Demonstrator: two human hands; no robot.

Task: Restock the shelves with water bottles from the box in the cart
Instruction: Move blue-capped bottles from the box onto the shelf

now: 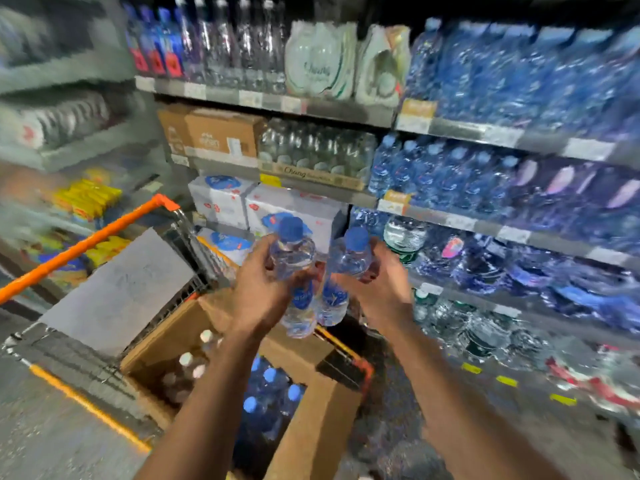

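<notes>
Cardboard box in the cart, flaps open, holds blue-capped water bottles standing upright at its near end and pale-capped bottles at its far end. I see both hands raised above that box, each with a clenched grip on one bottle: my left hand wraps a blue-capped bottle around its middle, my right hand grasps a second bottle, and the two bottles touch at their lower ends. A grey board lies tilted across the cart beside the box, below the orange handle.

Ahead and to the right, the shelves are crowded with shrink-wrapped packs of blue bottles, clear bottles on the top tier, a brown carton and white cartons on lower tiers. A tray of clear bottles carries the word "Chang" on its front edge; the same word shows on a wrapped pack above. Price tags along the shelf edges are too blurred to read, as are the labels on the held bottles.
</notes>
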